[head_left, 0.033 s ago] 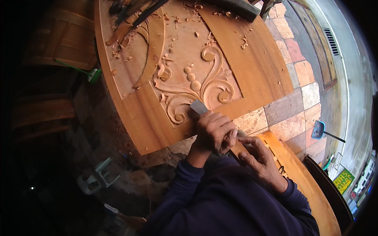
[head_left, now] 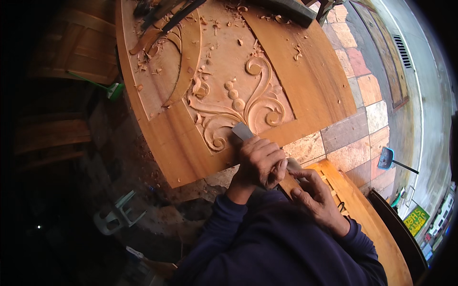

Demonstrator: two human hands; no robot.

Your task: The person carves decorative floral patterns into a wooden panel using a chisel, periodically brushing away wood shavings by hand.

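A flat steel chisel (head_left: 242, 132) points its broad blade at the lower border of a carved wooden panel (head_left: 214, 174). My left hand (head_left: 261, 162) is closed around it just behind the blade. At the tool's rear end, my right hand (head_left: 317, 193) has its forefinger and thumb curled about the handle; much of the handle is hidden. Beside the blade, scrolls and a row of round beads stand out as relief carving (head_left: 234, 97). Curled wood shavings (head_left: 214, 24) lie over the panel's far part.
Several dark tools (head_left: 167, 16) lie at the panel's far left, with a dark block (head_left: 298, 12) at its far edge. A wooden bench (head_left: 377, 224) is at my right. On the tiled floor stand a blue dustpan (head_left: 385, 158) and, left, a pale plastic stool (head_left: 121, 214).
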